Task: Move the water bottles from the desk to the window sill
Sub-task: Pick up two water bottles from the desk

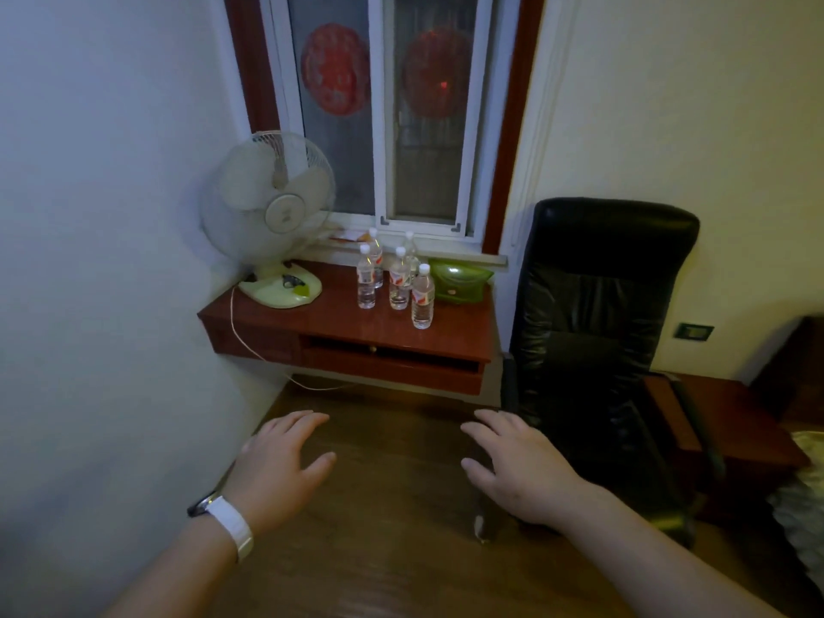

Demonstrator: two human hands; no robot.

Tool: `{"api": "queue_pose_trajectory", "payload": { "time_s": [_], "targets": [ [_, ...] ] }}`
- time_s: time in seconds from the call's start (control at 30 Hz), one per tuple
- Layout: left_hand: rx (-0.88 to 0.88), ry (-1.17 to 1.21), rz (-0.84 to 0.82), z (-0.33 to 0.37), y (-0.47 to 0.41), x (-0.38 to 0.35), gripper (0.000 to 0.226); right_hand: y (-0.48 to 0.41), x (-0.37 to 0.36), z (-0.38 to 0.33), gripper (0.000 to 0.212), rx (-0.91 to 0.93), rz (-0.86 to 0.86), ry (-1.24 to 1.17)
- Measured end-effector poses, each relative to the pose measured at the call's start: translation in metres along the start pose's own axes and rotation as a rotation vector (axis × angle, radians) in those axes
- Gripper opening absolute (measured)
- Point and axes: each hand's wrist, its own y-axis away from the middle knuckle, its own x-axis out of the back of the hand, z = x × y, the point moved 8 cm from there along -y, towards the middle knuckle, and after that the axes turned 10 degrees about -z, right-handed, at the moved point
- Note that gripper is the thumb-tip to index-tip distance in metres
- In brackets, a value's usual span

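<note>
Both hands, left hand point(278, 461) and right hand point(512, 466), open and empty, approaching.
Five clear plastic water bottles point(399, 278) cluster at the red-brown wooden desk point(312, 323)'s back edge; nearest grasp comes next.

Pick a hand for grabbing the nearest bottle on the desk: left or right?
Right, marginally. The nearest bottle stands at the cluster's right front, more in line with the right hand. The left hand is further left. Both are empty, open, well short of the desk.

A home bedroom corner: wall-mounted red desk point(348, 323) under a window point(383, 113), table fan point(272, 207), black office chair point(597, 314), bed edge point(802, 497) at right, wood floor point(379, 506).
</note>
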Motion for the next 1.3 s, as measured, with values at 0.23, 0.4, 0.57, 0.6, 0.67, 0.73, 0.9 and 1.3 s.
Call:
{"api": "queue_pose_trajectory", "payload": {
  "time_s": [0.23, 0.4, 0.57, 0.6, 0.67, 0.73, 0.9, 1.3],
  "targets": [
    [-0.028, 0.008, -0.009, -0.074, -0.069, 0.045, 0.057, -0.095, 0.007, -0.062, 0.059, 0.011, -0.048, 0.016],
    [-0.039, 0.006, -0.023, -0.096, -0.107, 0.062, 0.057, -0.144, 0.027, -0.076, 0.059, 0.030, -0.027, 0.009],
    [-0.079, -0.006, -0.045, -0.085, -0.159, 0.062, 0.056, -0.190, 0.038, -0.052, 0.058, 0.008, -0.016, -0.024],
    [-0.089, -0.005, -0.051, -0.080, -0.171, 0.060, 0.056, -0.199, 0.038, -0.045, 0.058, 0.009, -0.020, -0.029],
    [-0.099, 0.000, -0.058, -0.071, -0.197, 0.054, 0.056, -0.220, 0.036, -0.029, 0.058, 0.010, -0.028, -0.044],
    [-0.097, -0.009, -0.071, -0.063, -0.225, 0.044, 0.056, -0.245, 0.031, -0.012, 0.058, 0.019, -0.039, -0.059],
    [-0.055, 0.024, -0.108, -0.041, -0.306, 0.016, 0.055, -0.307, 0.022, 0.042, 0.056, 0.059, -0.052, -0.122],
    [0.038, 0.193, -0.086, 0.005, -0.467, -0.008, 0.056, -0.446, 0.048, 0.147, 0.059, 0.088, -0.105, -0.264]
  ]
}}
